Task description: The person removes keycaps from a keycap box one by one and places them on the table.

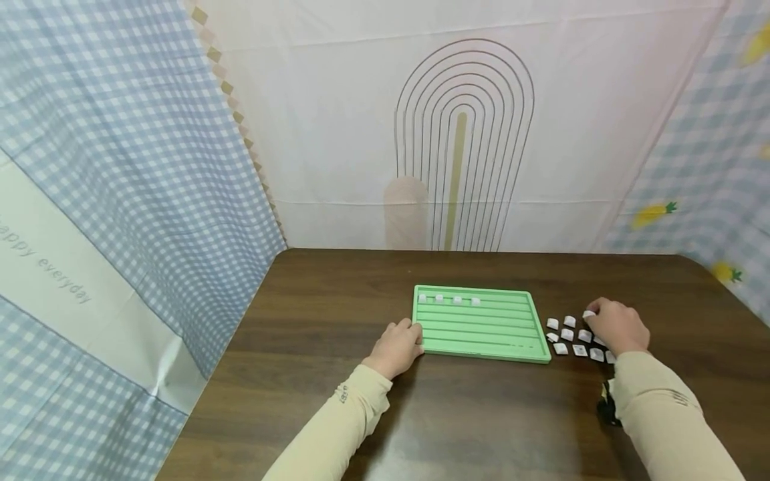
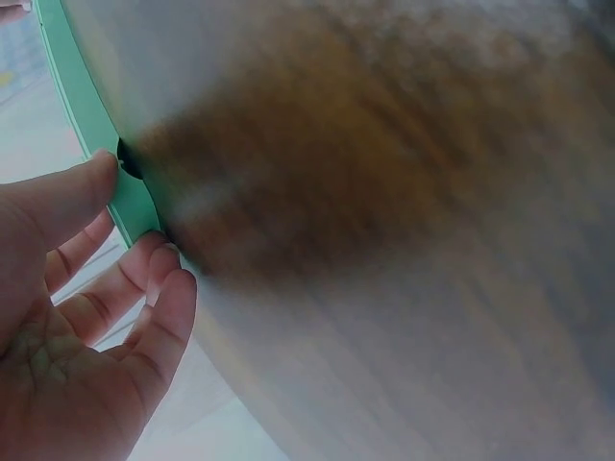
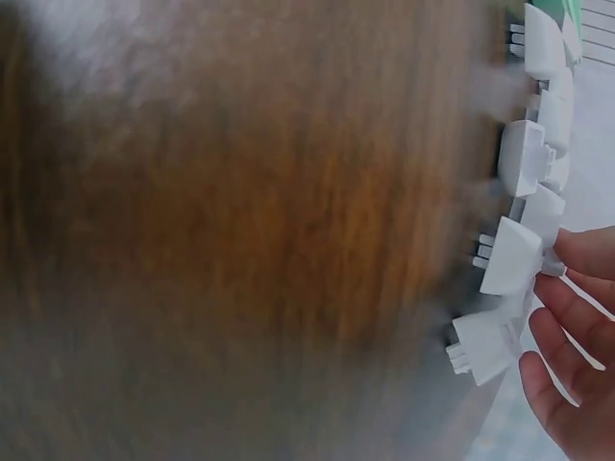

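Observation:
A green ridged tray (image 1: pixel 481 341) lies on the table, with several small white blocks (image 1: pixel 457 300) in a row along its far left groove. My left hand (image 1: pixel 395 349) holds the tray's near left corner between thumb and fingers, as the left wrist view also shows (image 2: pixel 106 317). At the right of the tray, my right hand (image 1: pixel 619 326) pinches a white block (image 1: pixel 589 314) with thumb and fingertips. Loose white blocks (image 1: pixel 580 351) lie beside and partly under that hand. In the right wrist view, several wedge-shaped white blocks (image 3: pixel 512 257) show short prongs.
The brown wooden table (image 1: pixel 493 414) runs back to a white curtain (image 1: pixel 337 133). Near the right sleeve lies a partly covered black object (image 1: pixel 609 407). Blue checked cloth (image 1: pixel 150 167) hangs on the left.

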A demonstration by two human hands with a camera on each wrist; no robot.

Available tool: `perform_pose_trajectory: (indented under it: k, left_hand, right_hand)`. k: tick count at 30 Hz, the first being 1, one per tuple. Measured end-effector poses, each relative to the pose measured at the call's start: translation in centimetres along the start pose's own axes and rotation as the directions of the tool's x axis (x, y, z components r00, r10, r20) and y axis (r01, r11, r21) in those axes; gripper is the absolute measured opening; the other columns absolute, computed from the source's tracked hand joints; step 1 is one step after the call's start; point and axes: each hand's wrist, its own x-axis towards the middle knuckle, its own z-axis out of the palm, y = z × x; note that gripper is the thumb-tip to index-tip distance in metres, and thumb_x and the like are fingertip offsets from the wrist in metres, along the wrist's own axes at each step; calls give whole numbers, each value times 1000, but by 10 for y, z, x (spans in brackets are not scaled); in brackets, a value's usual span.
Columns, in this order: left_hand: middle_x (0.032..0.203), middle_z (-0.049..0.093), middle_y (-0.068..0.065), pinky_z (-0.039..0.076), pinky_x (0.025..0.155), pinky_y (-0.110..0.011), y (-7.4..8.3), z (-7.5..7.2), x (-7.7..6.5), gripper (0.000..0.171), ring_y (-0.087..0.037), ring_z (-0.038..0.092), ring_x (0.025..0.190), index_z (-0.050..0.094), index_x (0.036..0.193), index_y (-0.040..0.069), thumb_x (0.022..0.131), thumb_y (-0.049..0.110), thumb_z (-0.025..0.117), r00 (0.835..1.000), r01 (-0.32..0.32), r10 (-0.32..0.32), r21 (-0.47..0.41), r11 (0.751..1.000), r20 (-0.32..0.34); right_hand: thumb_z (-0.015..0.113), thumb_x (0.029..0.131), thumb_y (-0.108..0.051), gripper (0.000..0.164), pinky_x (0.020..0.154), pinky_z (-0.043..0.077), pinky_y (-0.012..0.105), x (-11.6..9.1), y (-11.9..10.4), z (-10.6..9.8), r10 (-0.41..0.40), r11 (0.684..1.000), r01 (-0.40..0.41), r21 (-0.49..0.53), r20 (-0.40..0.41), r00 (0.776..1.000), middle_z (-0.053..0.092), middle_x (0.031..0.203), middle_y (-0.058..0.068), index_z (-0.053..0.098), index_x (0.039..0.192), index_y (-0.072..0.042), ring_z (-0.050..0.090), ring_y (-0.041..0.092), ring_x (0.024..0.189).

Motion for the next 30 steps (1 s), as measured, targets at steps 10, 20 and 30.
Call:
perform_pose_trajectory:
  k: [10, 20, 30]
  left_hand:
    - [81, 41, 2, 34, 59, -24, 2, -1, -1, 19, -16, 36, 73, 46, 78, 15, 89, 21, 60, 1000, 4, -4, -2, 1000, -2]
    - [80, 43, 2, 35, 58, -23, 1, 0, -1, 19, -16, 37, 72, 47, 78, 14, 88, 21, 62, 1000, -2, 3, 11, 1000, -26]
    - [80, 42, 2, 35, 59, -23, 1, -1, -1, 19, -16, 37, 73, 47, 78, 15, 89, 21, 61, 1000, -3, 3, 16, 1000, -14]
  right_hand:
    - [47, 87, -20, 34, 54, 42, 44, 2, 3, 3, 19, 1000, -19, -5, 57, 998, 54, 113, 30, 54, 114, 1, 51, 47, 93]
    - [51, 89, -20, 37, 53, 42, 43, 6, -9, 4, -46, 999, 46, -8, 13, 999, 51, 117, 31, 52, 119, 1, 53, 46, 91]
    - [53, 90, -18, 30, 65, 44, 51, 19, -71, 15, -201, 980, 201, -12, -99, 975, 54, 114, 26, 57, 115, -2, 52, 43, 97]
